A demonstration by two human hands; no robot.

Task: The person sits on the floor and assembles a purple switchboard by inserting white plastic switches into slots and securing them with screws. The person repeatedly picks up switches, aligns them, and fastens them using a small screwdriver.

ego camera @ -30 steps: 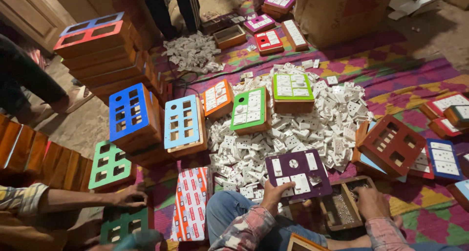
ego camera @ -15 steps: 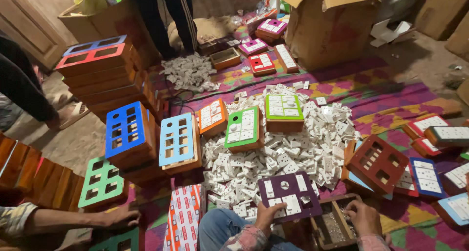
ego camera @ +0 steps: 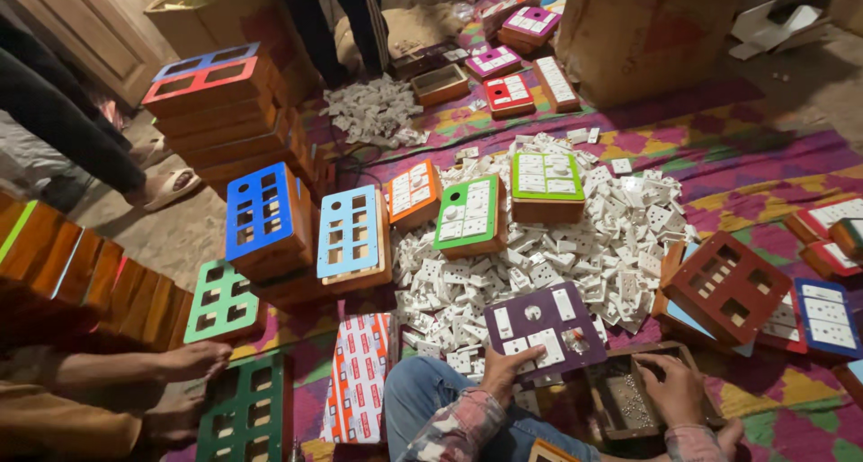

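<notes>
Two hands are working at six o'clock: the left hand [ego camera: 503, 372] is gripping a purple board [ego camera: 544, 329] by its near edge, while the right hand [ego camera: 670, 386] is resting, fingers curled, on a wooden box [ego camera: 629, 408]. Stiff and light, the board looks best held by its rim; white switches [ego camera: 575, 246] are heaped at twelve o'clock.

A flat packet [ego camera: 361, 377] lies on the near rug, left of the person's knee; it is rectangular, white with orange-red stripes and rows of small marks. A big brown carton [ego camera: 643, 35] stands at the far right, its flaps open. Another brown carton [ego camera: 211, 13] stands at the far left, behind the stacked wooden boxes. No screens or signs show.
</notes>
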